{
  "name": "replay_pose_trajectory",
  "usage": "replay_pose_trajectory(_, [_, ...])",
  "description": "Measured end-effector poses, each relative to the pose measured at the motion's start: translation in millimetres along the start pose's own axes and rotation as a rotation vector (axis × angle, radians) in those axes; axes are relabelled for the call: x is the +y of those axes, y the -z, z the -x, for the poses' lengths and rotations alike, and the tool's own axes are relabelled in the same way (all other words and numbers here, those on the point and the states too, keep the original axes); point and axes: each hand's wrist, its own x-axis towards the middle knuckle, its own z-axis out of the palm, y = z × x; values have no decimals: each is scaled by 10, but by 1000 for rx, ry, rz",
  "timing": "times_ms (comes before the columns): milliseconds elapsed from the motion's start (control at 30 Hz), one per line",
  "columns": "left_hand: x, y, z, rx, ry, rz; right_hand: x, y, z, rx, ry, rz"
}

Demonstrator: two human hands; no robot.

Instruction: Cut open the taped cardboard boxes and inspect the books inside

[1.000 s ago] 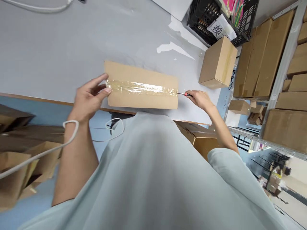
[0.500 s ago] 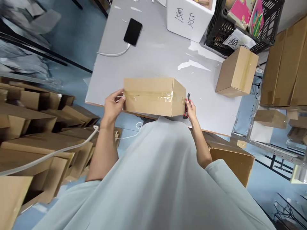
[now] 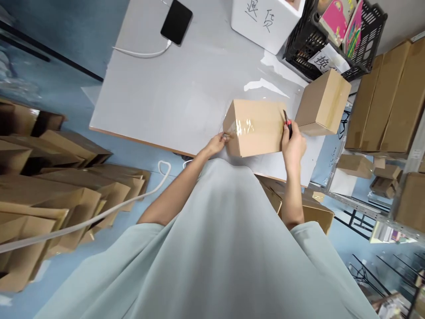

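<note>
A taped cardboard box (image 3: 259, 128) lies near the front edge of the grey table (image 3: 159, 97), with shiny clear tape toward its left end. My right hand (image 3: 294, 144) is closed around a black and red box cutter (image 3: 287, 124) at the box's right end, the tool's tip by the upper right corner. At the left end, the fingers of my left hand (image 3: 217, 142) are pinched against the lower left side of the box; whatever lies between the fingertips is too small to make out.
A second closed box (image 3: 323, 104) stands at the table's right. Behind are a white bin (image 3: 267, 24), a black crate (image 3: 302, 44) and a phone (image 3: 176, 22) on a cable. Folded cartons (image 3: 73, 195) fill the floor at left.
The box has been turned and now sits further right, its taped end at the left. My left hand has moved right to that end; my right hand has moved right and up with the cutter.
</note>
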Motion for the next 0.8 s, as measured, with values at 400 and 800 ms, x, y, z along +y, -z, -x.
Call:
replay_pose_trajectory(400, [970, 584, 498, 186, -466, 87, -147, -260, 113, 62, -22, 100])
replay_pose_trajectory(800, [1077, 683, 463, 119, -474, 123, -462, 337, 539, -189, 89, 0])
